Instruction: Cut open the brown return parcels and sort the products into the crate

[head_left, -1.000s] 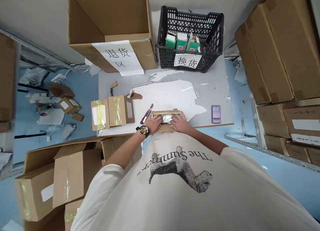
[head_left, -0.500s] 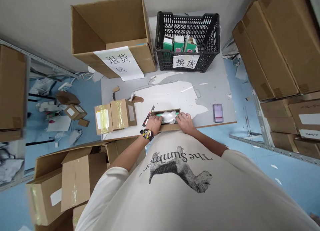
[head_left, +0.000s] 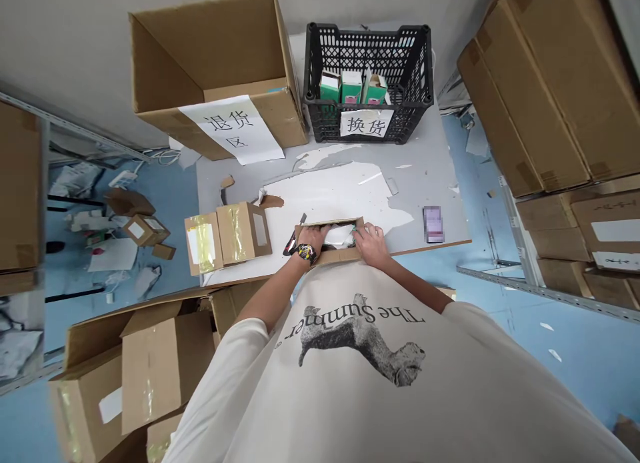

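Note:
A small open cardboard box (head_left: 341,256) lies at the table's front edge, close against my shirt. Inside it shows a white plastic wrapping (head_left: 340,235); what it covers is hidden. My left hand (head_left: 313,239), wearing a watch, reaches over the box's left end, its fingertips down inside and out of sight. With bent fingers my right hand (head_left: 371,243) grips the right end of the box, fingertips at the rim beside the wrapping. A box cutter (head_left: 292,241) lies just left of my left hand.
Two taped cartons (head_left: 243,233) stand on the left of the table, a phone (head_left: 433,224) on the right. Behind are a large open carton (head_left: 215,133) and a black crate (head_left: 369,126) holding green boxes (head_left: 351,87). Stacked cartons (head_left: 540,96) rise at right; more (head_left: 150,369) sit lower left.
My left hand has moved slightly right and deeper into the box. The green strips seen beside the wrapping are mostly hidden now. The whole view has shifted a little.

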Motion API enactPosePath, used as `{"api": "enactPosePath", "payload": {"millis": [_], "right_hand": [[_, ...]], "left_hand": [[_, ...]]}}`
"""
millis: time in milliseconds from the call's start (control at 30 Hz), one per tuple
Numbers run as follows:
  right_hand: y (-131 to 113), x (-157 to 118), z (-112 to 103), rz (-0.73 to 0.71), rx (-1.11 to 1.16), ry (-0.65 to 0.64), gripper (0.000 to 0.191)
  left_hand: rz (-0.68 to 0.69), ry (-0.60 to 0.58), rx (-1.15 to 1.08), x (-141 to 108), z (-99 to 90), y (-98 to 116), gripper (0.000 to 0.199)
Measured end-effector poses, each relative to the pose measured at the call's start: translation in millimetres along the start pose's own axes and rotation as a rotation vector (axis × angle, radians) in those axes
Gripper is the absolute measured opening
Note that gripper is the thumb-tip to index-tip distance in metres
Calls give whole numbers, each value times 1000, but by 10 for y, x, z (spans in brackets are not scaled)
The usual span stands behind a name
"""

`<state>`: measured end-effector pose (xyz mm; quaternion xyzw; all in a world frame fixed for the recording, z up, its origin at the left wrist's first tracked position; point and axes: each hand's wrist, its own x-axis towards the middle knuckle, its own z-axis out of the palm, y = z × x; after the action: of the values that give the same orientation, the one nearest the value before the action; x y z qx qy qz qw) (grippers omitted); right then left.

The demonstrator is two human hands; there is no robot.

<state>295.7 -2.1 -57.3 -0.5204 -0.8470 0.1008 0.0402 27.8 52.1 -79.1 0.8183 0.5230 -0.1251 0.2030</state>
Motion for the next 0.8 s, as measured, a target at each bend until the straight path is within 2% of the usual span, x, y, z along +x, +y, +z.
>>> {"api": "enactPosePath", "payload": {"millis": [233, 433, 600, 800], "right_hand": [[-3, -23, 67, 1, -1, 26, 36], [-8, -14, 46, 1, 6, -7, 35], [-4, -26, 44, 25, 3, -9, 38], [24, -39, 37, 58, 8, -39, 45]], "left_hand": [[95, 12, 47, -76, -71, -95, 80], [130, 11, 28, -122, -155, -224, 81], [164, 66, -58, -204, -217, -331, 71], [154, 150, -219, -288, -222, -335, 67]]}}
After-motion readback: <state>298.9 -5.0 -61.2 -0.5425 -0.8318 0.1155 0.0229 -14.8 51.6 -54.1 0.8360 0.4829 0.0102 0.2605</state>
